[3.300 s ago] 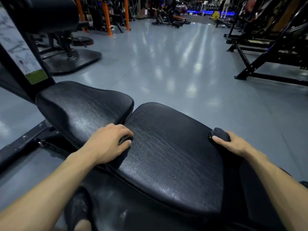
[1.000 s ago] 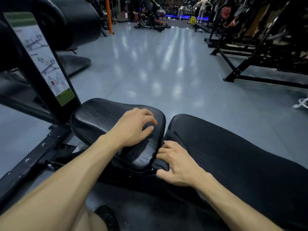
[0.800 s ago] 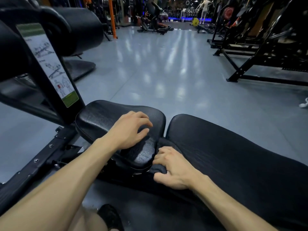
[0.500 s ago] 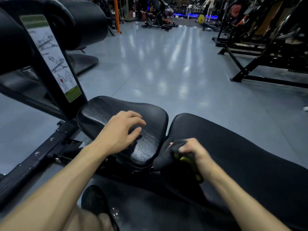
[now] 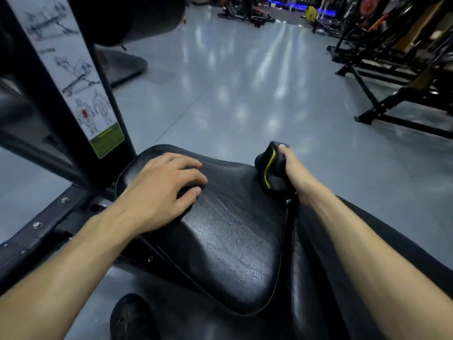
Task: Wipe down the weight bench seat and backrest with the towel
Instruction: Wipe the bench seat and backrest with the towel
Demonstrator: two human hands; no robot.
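Half a second on, the right hand has carried the clenched towel to the seat's far-right edge — wiping continues — left hand braces, fingers loosely spread.

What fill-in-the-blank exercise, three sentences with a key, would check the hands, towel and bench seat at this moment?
1. The dark towel with the yellow-green stripe is gripped by the ____ hand.
2. The left hand rests on the black ____ with fingers spread.
3. The instruction placard on the upright post stands to the ____ of the seat.

Missing words: right; seat; left
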